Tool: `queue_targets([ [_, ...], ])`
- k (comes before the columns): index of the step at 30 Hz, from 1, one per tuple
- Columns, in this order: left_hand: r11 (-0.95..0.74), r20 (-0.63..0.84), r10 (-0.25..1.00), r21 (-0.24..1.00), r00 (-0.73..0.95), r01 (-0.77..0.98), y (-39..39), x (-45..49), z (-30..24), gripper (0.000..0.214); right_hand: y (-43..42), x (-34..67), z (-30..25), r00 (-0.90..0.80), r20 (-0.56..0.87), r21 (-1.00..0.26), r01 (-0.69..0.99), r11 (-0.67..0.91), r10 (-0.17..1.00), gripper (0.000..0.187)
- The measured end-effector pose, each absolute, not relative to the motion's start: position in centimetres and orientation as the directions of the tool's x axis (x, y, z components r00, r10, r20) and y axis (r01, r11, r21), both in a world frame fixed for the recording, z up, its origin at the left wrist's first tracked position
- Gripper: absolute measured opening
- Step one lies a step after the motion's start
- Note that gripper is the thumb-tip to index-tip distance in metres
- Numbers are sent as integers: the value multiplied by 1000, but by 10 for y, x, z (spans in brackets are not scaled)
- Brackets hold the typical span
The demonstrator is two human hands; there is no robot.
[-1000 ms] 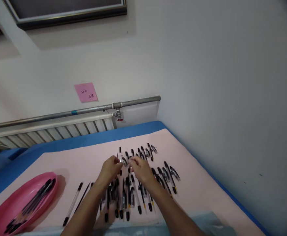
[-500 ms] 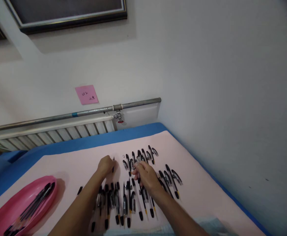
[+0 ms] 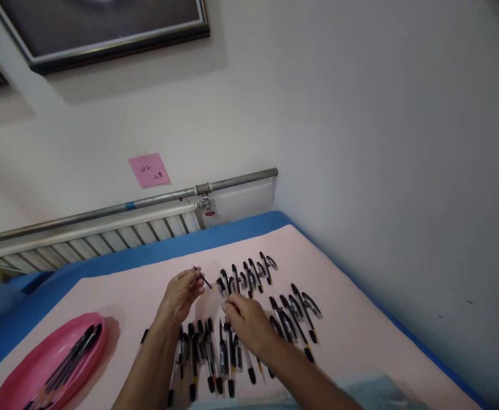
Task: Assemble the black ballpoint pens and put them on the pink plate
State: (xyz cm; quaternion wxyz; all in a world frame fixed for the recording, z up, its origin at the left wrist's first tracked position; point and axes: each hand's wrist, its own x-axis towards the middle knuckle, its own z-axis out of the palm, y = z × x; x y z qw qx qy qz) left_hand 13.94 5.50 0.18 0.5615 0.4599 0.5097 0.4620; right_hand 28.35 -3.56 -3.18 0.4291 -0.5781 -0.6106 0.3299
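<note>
My left hand (image 3: pixel 184 293) is raised over the pink sheet, pinching a thin dark pen refill (image 3: pixel 207 281) with a yellowish end. The refill slants down to the right from its fingertips. To its right, my right hand (image 3: pixel 249 322) has its thumb and fingers pressed together; what they hold, if anything, cannot be made out. Beyond the right hand lies a row of pen parts (image 3: pixel 253 273) with black caps. Another row of caps and pen parts (image 3: pixel 294 319) lies to the right. Closer to me, several pen parts (image 3: pixel 210 356) spread between my forearms, partly covered by them.
A pink oval basin (image 3: pixel 14 356) at the left holds several long dark pens (image 3: pixel 72 361). The pink sheet (image 3: pixel 147 279) covers a blue table (image 3: pixel 249 223). Behind stand a white radiator (image 3: pixel 121 236) and a metal pipe (image 3: pixel 164 199); a wall (image 3: pixel 381 199) borders the right side.
My left hand has lifted and turned, tilting the refill from upright to slanting. My right hand has drawn back slightly toward me from the far row. The view has shifted a little.
</note>
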Motion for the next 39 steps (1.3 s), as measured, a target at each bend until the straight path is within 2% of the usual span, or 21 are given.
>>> queue_targets([
  [5,69,-66,998,951,17,-302,39,137,12,17,-49,281,-24,-44,171,-827,537,168,984,20],
  [12,-24,-20,995,908,-101,-418,42,116,18,20,-53,279,-23,-82,191,-777,596,202,978,18],
  [19,-34,-9,995,911,-101,-412,43,112,22,24,-53,278,-30,-120,191,-718,660,222,974,17],
  [39,-63,39,996,950,-83,-307,41,114,22,27,-54,277,-27,-114,175,-723,659,206,978,17],
])
